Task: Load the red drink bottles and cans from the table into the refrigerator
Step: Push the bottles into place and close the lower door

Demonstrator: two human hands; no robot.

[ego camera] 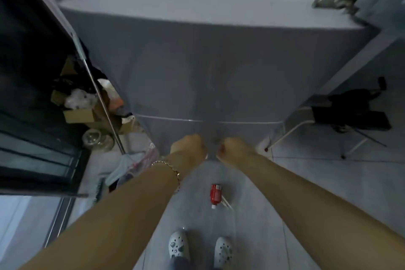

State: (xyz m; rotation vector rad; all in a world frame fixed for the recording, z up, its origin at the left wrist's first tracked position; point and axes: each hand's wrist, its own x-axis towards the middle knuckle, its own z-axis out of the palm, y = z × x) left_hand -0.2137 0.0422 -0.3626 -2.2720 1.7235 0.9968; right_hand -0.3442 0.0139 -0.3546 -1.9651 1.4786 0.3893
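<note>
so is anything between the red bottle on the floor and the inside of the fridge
Yes, the closed grey front of the refrigerator stands between the red bottle and its inside.

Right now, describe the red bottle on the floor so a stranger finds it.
Start at the big grey refrigerator. On the pale floor before it, between the person's forearms and ahead of the white shoes, lies the red bottle. It alone is bright red, on its side, white cap toward the shoes, pale sticks beside it.
</note>
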